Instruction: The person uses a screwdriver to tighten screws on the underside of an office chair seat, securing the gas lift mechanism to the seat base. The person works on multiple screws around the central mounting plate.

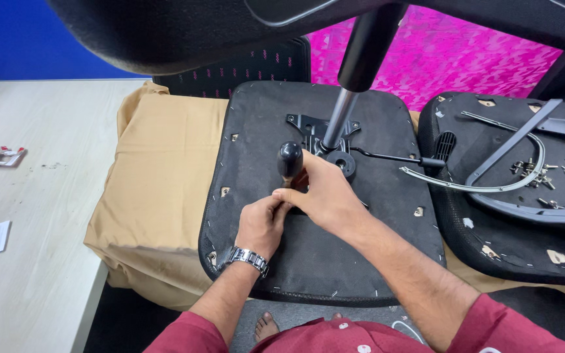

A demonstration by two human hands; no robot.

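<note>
Right hand grips screwdriver upright (left hand steadies below).

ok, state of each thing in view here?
Seat cushion: upside down on the tan cloth, mechanism plate on.
Black-handled tool: upright, gripped by right hand.
Left hand: fingers pinched beside the tool.
Second seat: upside down, loose screws on top.

Seat base on cloth, table left
</note>
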